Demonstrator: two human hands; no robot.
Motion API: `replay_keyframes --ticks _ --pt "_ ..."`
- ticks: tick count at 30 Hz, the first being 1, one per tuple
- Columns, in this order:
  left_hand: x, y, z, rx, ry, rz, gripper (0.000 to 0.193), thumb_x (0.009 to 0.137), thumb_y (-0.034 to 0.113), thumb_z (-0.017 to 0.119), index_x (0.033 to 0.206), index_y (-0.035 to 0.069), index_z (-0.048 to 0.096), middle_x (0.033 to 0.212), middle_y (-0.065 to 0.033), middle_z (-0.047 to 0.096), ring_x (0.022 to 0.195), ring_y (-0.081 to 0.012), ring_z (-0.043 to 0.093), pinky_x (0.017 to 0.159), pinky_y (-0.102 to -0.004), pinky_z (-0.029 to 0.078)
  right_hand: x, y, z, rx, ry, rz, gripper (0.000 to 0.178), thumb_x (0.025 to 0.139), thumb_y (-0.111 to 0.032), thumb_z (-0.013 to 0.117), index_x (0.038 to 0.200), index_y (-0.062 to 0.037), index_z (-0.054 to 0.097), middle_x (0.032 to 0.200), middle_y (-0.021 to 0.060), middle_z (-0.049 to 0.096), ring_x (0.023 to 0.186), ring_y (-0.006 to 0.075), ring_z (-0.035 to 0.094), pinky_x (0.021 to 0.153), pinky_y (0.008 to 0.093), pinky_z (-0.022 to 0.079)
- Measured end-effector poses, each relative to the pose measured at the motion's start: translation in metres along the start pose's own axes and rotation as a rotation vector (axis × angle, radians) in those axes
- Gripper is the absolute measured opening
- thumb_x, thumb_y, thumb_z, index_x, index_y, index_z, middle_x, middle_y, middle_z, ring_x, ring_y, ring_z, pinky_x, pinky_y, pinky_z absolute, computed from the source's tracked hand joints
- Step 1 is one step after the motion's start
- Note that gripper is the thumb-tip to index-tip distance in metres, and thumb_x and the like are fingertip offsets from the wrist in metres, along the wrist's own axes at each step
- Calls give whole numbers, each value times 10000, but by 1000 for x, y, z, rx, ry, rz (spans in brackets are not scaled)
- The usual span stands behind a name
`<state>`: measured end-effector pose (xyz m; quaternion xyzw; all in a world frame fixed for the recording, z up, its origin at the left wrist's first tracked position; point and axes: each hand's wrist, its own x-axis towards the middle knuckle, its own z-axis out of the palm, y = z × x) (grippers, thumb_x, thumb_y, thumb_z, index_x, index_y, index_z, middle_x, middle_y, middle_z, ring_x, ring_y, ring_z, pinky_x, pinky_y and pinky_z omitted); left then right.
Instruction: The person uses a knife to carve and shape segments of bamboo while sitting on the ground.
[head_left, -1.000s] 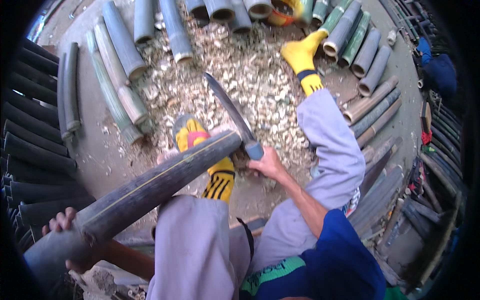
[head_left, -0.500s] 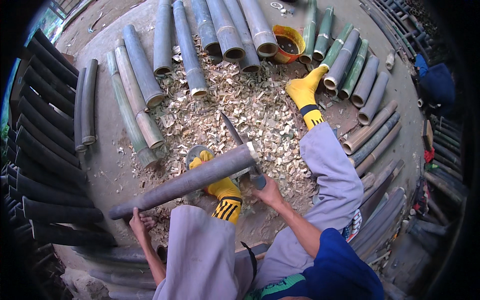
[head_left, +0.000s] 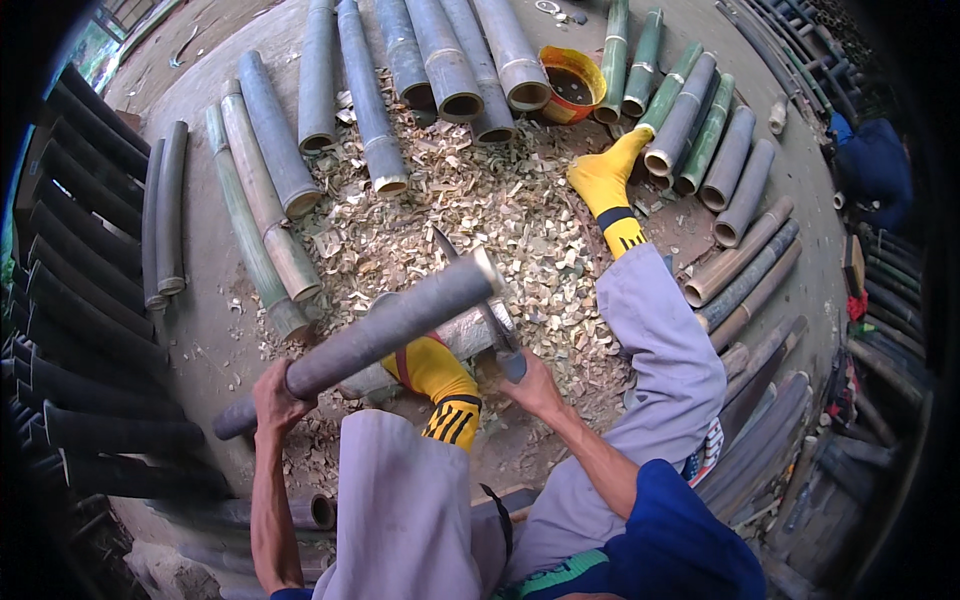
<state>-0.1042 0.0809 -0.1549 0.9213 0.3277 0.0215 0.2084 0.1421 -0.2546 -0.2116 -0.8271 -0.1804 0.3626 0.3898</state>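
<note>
My left hand (head_left: 280, 394) is wrapped round the lower left part of a dark grey bamboo tube (head_left: 385, 325). The tube slants up to the right above my yellow-socked left foot (head_left: 440, 375), its pale cut end farthest from me. In my right hand (head_left: 531, 387) is the dark handle of a long knife (head_left: 494, 325). The blade crosses behind the tube near that pale end, and its tip shows beyond. Whether blade and tube touch, I cannot tell. A pale log (head_left: 470, 333) lies below the tube, partly hidden by it and my foot.
Wood chips (head_left: 450, 200) cover the ground ahead. Cut bamboo tubes (head_left: 440, 50) are ranged round them, with a dark row (head_left: 95, 300) at the left. An orange-yellow bucket (head_left: 572, 85) stands at the back. My right foot (head_left: 612, 180) is stretched out beside green tubes.
My left hand has gone from touching the tube's lower end to gripping farther up it. The tube's pale end has risen and moved left, uncovering the log.
</note>
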Motion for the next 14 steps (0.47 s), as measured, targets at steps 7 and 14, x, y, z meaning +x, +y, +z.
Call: replay_keyframes --ticks 7,14 --pt "33 72 -153 -312 481 -533 383 681 195 714 964 -11 560 818 -89 592 749 -206 584 760 -337 465 -4 -16 6 13 -64 0 407 766 -213 658 1042 -6 444 833 220 619 784 384 632 678 434 481" --pt "48 148 -186 -1498 652 108 576 777 268 594 1215 -41 384 1152 -180 469 1091 -287 454 1010 -498 294 -18 -20 -1 71 82 -39 365 800 -213 667 1020 -5 462 749 141 609 651 256 617 571 354 476"
